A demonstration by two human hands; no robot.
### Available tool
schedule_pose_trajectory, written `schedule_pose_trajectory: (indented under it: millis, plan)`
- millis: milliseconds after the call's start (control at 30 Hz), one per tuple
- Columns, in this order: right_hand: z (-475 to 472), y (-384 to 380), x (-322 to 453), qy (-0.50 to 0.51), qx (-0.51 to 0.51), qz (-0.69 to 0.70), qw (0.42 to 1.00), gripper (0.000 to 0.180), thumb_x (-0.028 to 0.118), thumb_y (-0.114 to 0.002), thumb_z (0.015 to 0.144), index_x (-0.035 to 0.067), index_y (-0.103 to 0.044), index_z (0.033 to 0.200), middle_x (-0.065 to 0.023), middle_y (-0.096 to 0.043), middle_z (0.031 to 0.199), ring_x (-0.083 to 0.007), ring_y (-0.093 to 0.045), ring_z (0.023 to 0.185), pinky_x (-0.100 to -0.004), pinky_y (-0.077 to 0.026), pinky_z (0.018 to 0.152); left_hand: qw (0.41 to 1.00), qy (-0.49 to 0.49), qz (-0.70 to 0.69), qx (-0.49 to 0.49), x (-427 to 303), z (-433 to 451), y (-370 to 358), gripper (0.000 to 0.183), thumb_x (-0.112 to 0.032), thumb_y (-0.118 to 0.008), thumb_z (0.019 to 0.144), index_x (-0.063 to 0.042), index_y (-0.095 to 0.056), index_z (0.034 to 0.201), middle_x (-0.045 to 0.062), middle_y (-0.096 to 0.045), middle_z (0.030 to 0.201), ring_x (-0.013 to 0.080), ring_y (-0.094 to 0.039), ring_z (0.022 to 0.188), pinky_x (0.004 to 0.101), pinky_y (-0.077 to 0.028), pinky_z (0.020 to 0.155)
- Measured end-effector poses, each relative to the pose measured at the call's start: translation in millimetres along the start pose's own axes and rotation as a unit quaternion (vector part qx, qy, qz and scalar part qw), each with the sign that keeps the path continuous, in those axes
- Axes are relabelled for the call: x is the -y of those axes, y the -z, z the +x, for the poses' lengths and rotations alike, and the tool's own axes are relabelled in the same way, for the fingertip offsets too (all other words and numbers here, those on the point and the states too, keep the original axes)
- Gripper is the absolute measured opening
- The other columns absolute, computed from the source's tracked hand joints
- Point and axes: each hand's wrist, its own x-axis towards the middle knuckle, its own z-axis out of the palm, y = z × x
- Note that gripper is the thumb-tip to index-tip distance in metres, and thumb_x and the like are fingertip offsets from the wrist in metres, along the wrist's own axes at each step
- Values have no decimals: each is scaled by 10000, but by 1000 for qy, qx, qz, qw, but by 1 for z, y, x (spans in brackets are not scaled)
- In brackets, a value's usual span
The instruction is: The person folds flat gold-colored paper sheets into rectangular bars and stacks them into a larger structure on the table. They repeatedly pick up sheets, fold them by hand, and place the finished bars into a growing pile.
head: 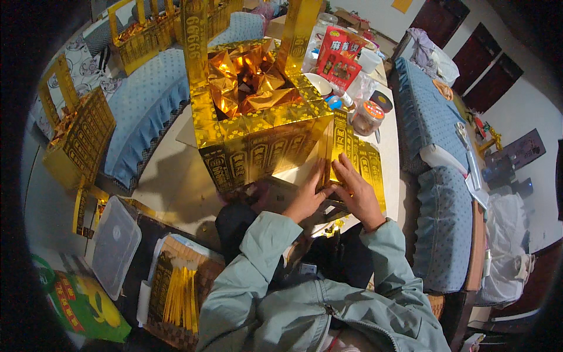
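Note:
My left hand (pixel 310 196) and my right hand (pixel 358 193) meet at the table's near edge, pinching a narrow folded piece of gold foil paper (pixel 338 152) between them. My thumbs almost touch at its lower end. More printed gold paper (pixel 371 169) lies just right of it, partly behind my right hand. Left of my hands stands a large gold paper basket (pixel 264 152) with a tall upright handle. Folded orange-gold foil pieces (pixel 264 83) fill the basket. Its front wall bears printed writing.
Red food packets (pixel 341 57), a lidded jar (pixel 368 118) and a white bowl (pixel 319 83) crowd the table's right side. Similar gold baskets (pixel 81 134) stand at left. Gold strips (pixel 181 299) lie on a woven stool by my left side. Blue-covered sofas (pixel 145 114) flank the table.

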Motion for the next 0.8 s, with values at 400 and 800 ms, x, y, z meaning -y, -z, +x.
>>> schedule_pose_trajectory:
  millis: [400,800]
  plan:
    - [1,-3,0,-6,-7,-35,999,635,161,-761,902,123,-530,1493,-210,-486,1551,-389,-637,1235,-423,-568,966,999,-4,31,-11,0,-2,1,786,-325,-690,1004,0,-291,1597,253,-369,1619,394,-351,1507,429,-334,1203]
    - [-1,-2,4,-32,2,10,999,623,138,-751,912,109,-526,1492,-197,-463,1574,-382,-640,1233,-409,-572,961,1000,12,-11,-6,-7,-3,1,771,-277,-689,1002,-1,-288,1600,256,-407,1593,397,-416,1465,439,-372,1170]
